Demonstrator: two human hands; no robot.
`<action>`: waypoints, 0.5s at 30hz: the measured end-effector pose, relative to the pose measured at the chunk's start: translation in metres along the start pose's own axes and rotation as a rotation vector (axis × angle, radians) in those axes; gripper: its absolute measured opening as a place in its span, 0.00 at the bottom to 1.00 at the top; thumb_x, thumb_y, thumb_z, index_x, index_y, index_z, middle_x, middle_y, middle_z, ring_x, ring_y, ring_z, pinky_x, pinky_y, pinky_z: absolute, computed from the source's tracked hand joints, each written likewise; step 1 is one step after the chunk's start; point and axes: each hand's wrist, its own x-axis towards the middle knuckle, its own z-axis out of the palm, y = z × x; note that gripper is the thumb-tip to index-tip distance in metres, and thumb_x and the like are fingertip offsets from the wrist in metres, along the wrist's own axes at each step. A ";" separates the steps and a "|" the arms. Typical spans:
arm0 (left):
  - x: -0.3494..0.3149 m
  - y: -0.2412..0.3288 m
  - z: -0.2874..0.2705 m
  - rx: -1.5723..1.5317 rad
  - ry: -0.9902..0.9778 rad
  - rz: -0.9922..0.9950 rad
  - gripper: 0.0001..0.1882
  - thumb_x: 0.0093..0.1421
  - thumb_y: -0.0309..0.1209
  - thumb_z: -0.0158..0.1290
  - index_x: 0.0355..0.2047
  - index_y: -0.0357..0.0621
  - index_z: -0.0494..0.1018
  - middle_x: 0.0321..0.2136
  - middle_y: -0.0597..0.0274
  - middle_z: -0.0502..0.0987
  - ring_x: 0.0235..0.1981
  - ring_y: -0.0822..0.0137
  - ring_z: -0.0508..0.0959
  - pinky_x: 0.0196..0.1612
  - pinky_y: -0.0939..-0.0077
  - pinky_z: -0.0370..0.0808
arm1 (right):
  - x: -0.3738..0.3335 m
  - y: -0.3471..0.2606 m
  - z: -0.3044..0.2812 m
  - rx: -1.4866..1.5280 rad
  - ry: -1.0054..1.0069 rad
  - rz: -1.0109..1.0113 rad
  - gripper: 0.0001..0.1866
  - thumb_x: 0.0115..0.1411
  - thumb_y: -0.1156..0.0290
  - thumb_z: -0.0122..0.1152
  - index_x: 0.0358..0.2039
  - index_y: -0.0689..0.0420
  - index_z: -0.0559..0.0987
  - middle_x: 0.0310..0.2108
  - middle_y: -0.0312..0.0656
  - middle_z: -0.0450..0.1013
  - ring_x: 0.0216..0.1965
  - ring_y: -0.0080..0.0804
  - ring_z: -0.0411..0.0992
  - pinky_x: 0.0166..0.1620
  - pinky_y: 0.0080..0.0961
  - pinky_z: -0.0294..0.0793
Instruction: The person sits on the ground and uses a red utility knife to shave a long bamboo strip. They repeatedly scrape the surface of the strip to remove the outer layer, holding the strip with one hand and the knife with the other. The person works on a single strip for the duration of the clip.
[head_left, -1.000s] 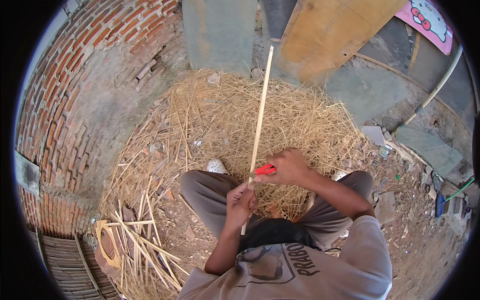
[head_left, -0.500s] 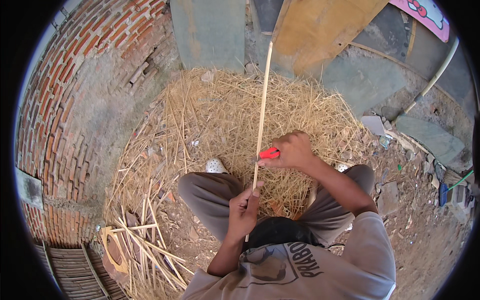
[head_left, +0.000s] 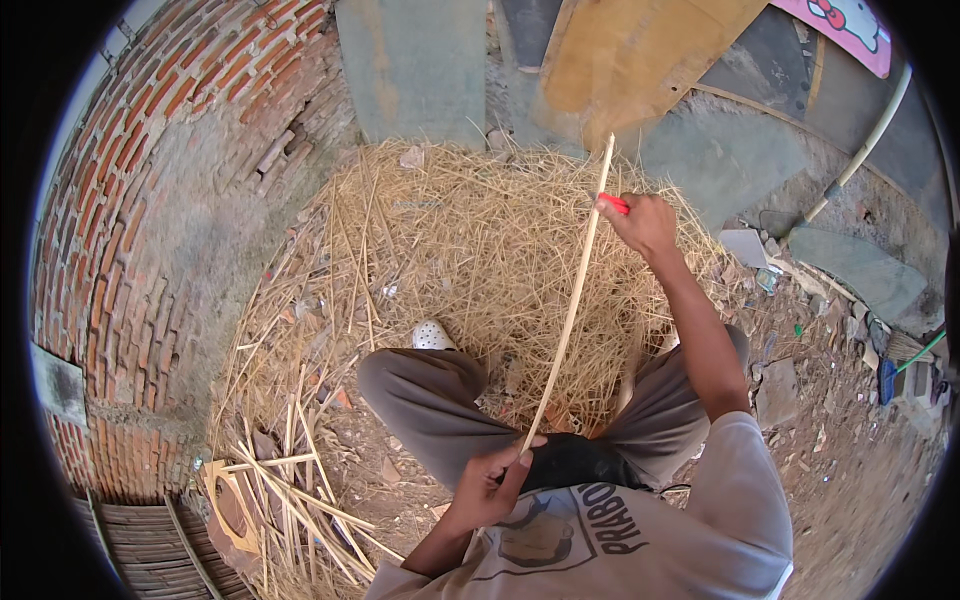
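Note:
A long, thin, pale bamboo strip [head_left: 570,325] slants up and to the right in front of me, its far end over the shavings. Down by my lap, my left hand [head_left: 493,485] pinches the near end between thumb and fingers. With my arm stretched forward, my right hand [head_left: 648,225] is closed around a red-handled knife [head_left: 613,203]. The knife lies against the strip near its far end. Most of the handle is hidden in my fingers, and the blade is too small to make out clearly.
A broad heap of straw-coloured shavings [head_left: 470,240] spreads before my crossed legs. More bamboo strips [head_left: 310,500] lie in a loose pile at the lower left. A brick wall [head_left: 130,270] rises on the left; flat boards [head_left: 412,75] lean at the back. Rubble [head_left: 850,335] lies at right.
My right hand and the knife have slid away from me toward the strip's far end. My left hand has drawn back toward my lap, and the strip now tilts further right.

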 end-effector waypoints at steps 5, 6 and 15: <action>-0.028 -0.017 -0.015 0.036 -0.029 0.022 0.13 0.68 0.25 0.45 0.50 0.37 0.74 0.15 0.80 0.61 0.19 0.87 0.57 0.22 0.87 0.50 | 0.014 0.021 0.007 0.003 0.068 0.096 0.42 0.53 0.24 0.44 0.17 0.56 0.79 0.15 0.50 0.73 0.22 0.48 0.75 0.27 0.42 0.73; -0.037 -0.016 -0.020 0.057 -0.070 0.017 0.13 0.68 0.24 0.46 0.50 0.36 0.74 0.15 0.79 0.61 0.19 0.87 0.57 0.23 0.88 0.51 | 0.028 0.046 0.009 0.084 0.055 0.325 0.44 0.54 0.24 0.43 0.18 0.58 0.79 0.17 0.52 0.74 0.23 0.50 0.75 0.29 0.43 0.72; -0.035 -0.037 -0.037 -0.225 0.182 -0.071 0.15 0.70 0.33 0.43 0.48 0.36 0.73 0.11 0.74 0.62 0.09 0.84 0.57 0.13 0.86 0.53 | 0.002 0.021 0.013 0.250 -0.057 0.310 0.44 0.59 0.27 0.36 0.12 0.58 0.74 0.12 0.43 0.68 0.17 0.39 0.68 0.24 0.38 0.65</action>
